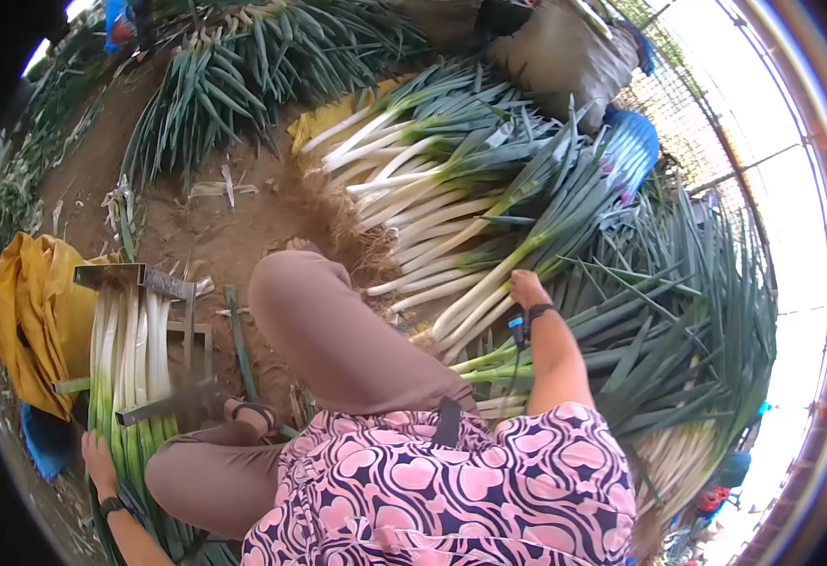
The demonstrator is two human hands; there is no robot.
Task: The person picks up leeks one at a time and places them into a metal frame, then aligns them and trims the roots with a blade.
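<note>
At the lower left, my left hand [99,464] lies against the green part of a bundle of leeks [130,349], its fingers pointing up along the stalks. The bundle's white stalks sit within a metal frame [140,276]. On the right, my right hand [528,289] is closed around leek stalks [489,300] at the near edge of a large pile. White stalks and brown roots [361,236] in that pile face left, and its green leaves spread to the right.
Another heap of leeks [225,85] lies at the upper left on brown soil [215,226]. A yellow cloth [41,321] is beside the frame. More leeks [687,311] fill the right side. A person's blue-gloved hand [630,151] touches leaves at the upper right.
</note>
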